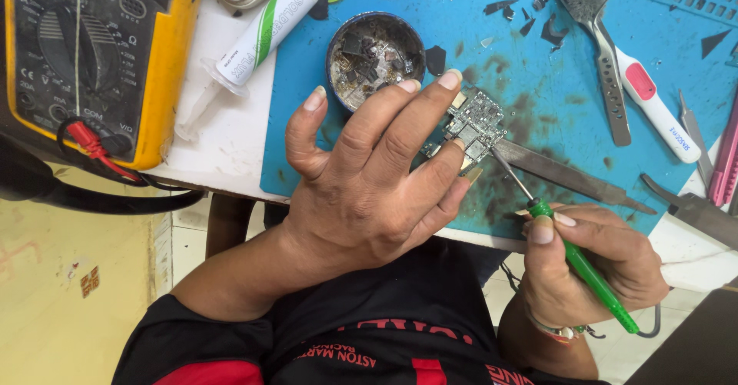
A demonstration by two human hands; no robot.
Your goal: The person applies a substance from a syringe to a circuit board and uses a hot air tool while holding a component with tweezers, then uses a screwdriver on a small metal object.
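The left hand (369, 177) lies palm down over the near edge of the counter (231, 135), fingers extended and pressing on a small circuit board (477, 124). The board rests on the blue work mat (461, 16), close to the mat's near edge; its left part is hidden under the fingertips, so the exact grasp is not fully visible, though it appears pinned flat rather than lifted.

The right hand (596, 266) is closed around a green-handled screwdriver (573, 258), held pen-fashion just off the near edge of the counter. The thin metal shaft slants up and left, and its tip meets the lower right corner of the board.

A flat metal file (569, 174) lies on the mat just right of the board, crossing behind the screwdriver shaft. A round tin (375, 58) holding small dark parts sits just beyond the left hand's fingertips. Left of it, on the white counter surface, lies a white syringe tube with a green stripe (261, 31). A yellow-cased multimeter (100, 54) occupies the far left corner, with a red plug in its socket. A worn brush with a white and pink handle (623, 70) lies toward the far right of the mat, and dark smudges and small black fragments mark the mat around the board.
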